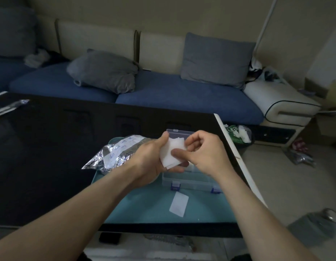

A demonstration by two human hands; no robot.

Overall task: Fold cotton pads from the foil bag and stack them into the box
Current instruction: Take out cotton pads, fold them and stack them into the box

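A single white cotton pad [179, 204] lay flat on the teal mat [144, 206], nearest the viewer, just in front of the clear plastic box [191, 182] and apart from both hands. Above the box, both hands met over a small stack of white cotton pads [172, 153]. The left hand [154, 159] had its grip closed round the stack, thumb along the upper edge and fingers curled beneath. The right hand [206, 153] pinched the same stack, thumb pressed on the front face, the other fingers bent behind it. The number of pads in the stack could not be made out. The hands hid most of the box interior; only its front wall, blue latches and raised lid edge showed. The foil bag [114, 153] lay crumpled left of the box, partly behind the left hand, its left end overhanging the dark tabletop [50, 157].
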